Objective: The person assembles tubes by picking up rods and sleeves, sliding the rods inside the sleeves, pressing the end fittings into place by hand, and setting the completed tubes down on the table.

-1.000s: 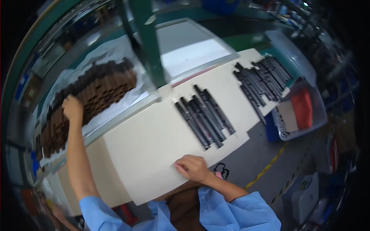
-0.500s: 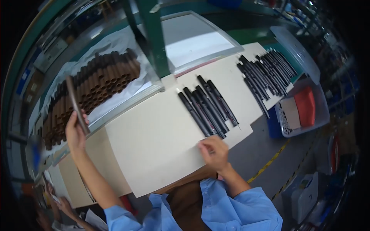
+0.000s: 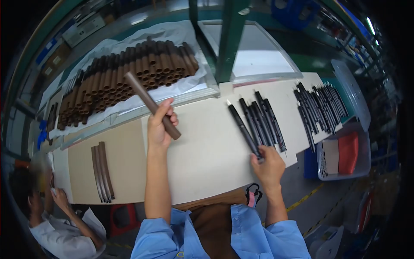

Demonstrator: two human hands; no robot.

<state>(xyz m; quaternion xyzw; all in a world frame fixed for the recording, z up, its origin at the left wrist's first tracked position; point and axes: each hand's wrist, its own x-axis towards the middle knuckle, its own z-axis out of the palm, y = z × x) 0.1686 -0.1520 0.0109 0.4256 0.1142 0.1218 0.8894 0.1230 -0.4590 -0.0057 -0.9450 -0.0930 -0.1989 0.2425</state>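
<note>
A brown tube [image 3: 141, 92] slants up to the left out of my left hand [image 3: 159, 127], whose fingers are wrapped round its lower part. My right hand [image 3: 269, 166] pinches the near end of a black pen-like rod [image 3: 241, 124] with a whitish tip at its far end. That rod lies at the left side of a small group of black rods [image 3: 268, 118] on the pale board [image 3: 202, 151]. Many more brown tubes [image 3: 120, 73] are stacked on white sheeting behind my left hand.
Another batch of black rods [image 3: 321, 108] lies at the right, beside a clear plastic bin [image 3: 366, 151] with a red item inside. Several brown tubes [image 3: 102, 172] lie on brown board at left, near a co-worker [image 3: 64, 228]. A green post [image 3: 228, 47] rises behind the board.
The camera view has swung left. My left hand has brought the brown tube away from the stack and over the pale board. My right hand has closed on the leftmost black rod's near end.
</note>
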